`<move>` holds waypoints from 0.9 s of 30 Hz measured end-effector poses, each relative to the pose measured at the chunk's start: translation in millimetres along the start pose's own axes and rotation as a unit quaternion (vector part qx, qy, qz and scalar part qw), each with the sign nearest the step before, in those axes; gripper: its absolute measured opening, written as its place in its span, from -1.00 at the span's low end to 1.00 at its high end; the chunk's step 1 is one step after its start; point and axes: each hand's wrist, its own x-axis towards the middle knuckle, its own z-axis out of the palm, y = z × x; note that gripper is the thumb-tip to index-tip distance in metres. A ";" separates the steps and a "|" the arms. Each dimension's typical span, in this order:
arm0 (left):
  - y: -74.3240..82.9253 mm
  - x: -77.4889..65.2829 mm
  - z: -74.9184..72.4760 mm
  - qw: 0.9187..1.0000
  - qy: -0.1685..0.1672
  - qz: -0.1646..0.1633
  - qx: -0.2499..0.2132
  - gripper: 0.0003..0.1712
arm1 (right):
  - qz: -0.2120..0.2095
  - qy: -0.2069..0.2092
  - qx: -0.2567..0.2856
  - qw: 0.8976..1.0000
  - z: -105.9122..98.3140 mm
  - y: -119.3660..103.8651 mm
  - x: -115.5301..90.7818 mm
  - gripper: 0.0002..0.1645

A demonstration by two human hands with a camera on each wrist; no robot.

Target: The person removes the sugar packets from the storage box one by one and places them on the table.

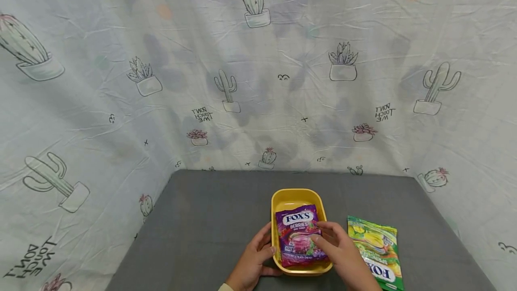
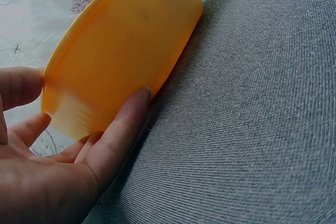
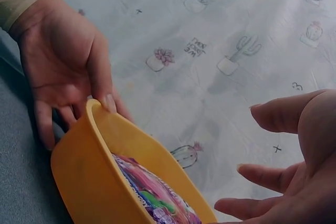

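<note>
A yellow rectangular tub [image 1: 292, 197] stands on the grey surface, and inside it lies a purple FOX'S Berries candy bag [image 1: 298, 230], printed side up. My left hand [image 1: 253, 255] holds the tub at its left side. In the right wrist view, that hand's thumb [image 3: 107, 100] lies on the rim while its fingers sit against the outer wall. Over the tub's right edge is my right hand [image 1: 338, 246], its fingertips overlapping the bag in the head view. The right wrist view shows those fingers [image 3: 268, 174] spread apart with nothing between them.
To the right of the tub lies a green and yellow FOX'S candy bag [image 1: 375, 248], its lettering upside down, close beside the right hand. The grey cloth-covered table [image 1: 202, 219] meets a white curtain [image 1: 282, 102] with cactus prints at the back and sides.
</note>
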 end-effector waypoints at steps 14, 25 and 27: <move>-0.7 -0.3 -0.4 1.000 0.000 0.002 0.000 -0.28 | 0.004 0.017 -0.018 1.000 13.7 -3.3 15.2 0.07; -1.6 0.1 -0.4 1.000 -0.007 0.002 -0.005 -0.27 | 0.015 0.030 -0.023 0.999 14.1 1.4 22.7 0.02; -1.8 0.7 -1.2 1.000 -0.007 0.002 -0.004 -0.27 | 0.018 0.027 -0.020 0.999 15.9 1.7 23.8 0.05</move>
